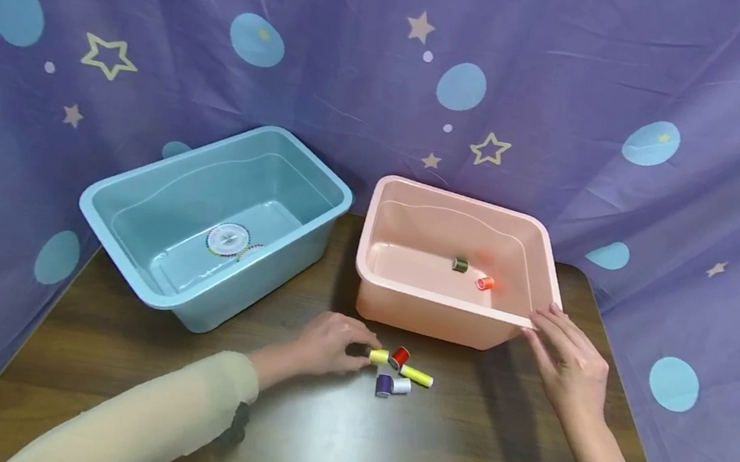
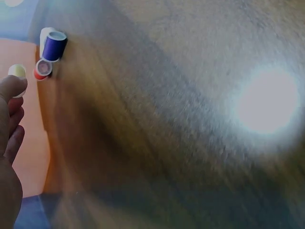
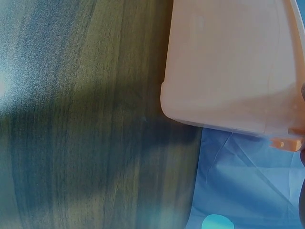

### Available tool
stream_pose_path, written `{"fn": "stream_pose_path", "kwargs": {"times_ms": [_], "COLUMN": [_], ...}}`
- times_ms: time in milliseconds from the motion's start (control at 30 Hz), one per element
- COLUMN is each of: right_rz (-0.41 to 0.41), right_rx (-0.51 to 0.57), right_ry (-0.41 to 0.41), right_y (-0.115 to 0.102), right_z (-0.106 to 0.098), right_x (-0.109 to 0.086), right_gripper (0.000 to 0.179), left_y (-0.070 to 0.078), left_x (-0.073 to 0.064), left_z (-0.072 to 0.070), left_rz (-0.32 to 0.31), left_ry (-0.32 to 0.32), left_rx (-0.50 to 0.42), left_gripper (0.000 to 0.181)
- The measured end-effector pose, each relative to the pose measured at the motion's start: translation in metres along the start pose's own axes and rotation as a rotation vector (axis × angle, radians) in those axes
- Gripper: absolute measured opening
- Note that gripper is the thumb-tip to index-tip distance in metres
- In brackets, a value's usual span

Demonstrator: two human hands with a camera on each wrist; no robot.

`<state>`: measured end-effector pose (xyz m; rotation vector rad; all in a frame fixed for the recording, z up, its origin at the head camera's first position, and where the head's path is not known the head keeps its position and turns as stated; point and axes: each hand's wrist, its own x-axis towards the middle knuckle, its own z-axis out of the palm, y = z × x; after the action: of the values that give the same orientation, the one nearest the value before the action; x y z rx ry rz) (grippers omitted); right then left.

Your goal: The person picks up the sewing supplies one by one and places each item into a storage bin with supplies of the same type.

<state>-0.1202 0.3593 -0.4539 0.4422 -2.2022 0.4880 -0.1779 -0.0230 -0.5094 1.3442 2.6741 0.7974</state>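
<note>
Pale sleeve [image 1: 174, 409], soft cloth. Left hand [image 1: 334, 344] pinches squat yellow spool [image 1: 378, 356] between thumb and fingers, well apart from right hand [image 1: 572, 362], which grips a corner of pink tub [image 1: 429, 314], smooth, round-cornered. Just beside yellow spool: cylindrical red spool [image 1: 399, 357], slim yellow tube [image 1: 416, 376], purple spool [image 1: 384, 385], white spool [image 1: 401, 386]. Inside pink tub: green spool [image 1: 460, 264], orange spool [image 1: 485, 283]. Glossy blue tub [image 1: 265, 271] holds round white disc [image 1: 228, 239]. Wood-grain table [image 1: 453, 448]; wrinkled curtain [image 1: 368, 41] behind.
</note>
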Motion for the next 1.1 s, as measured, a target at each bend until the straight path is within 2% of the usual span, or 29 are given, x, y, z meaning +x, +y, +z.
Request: {"fn": "stream_pose_path", "kwargs": {"times_ms": [300, 600, 833, 1100], "right_rz": [-0.003, 0.0, -0.001, 0.002], "right_rx": [-0.004, -0.007, -0.012, -0.008], "right_ry": [0.011, 0.008, 0.011, 0.018], "right_y": [0.0, 0.0, -0.001, -0.001], "right_z": [0.0, 0.001, -0.001, -0.001], "right_x": [-0.001, -0.001, -0.001, -0.001], "right_gripper": [0.049, 0.051, 0.053, 0.054], "left_y": [0.0, 0.006, 0.018, 0.033], "left_x": [-0.004, -0.006, -0.003, 0.001], "left_z": [-0.024, -0.048, -0.066, -0.09], "left_rz": [0.037, 0.044, 0.091, 0.119], "left_ry": [0.048, 0.054, 0.086, 0.102], "left_rx": [0.041, 0.086, 0.122, 0.096], "left_gripper": [0.028, 0.028, 0.03, 0.031]}}
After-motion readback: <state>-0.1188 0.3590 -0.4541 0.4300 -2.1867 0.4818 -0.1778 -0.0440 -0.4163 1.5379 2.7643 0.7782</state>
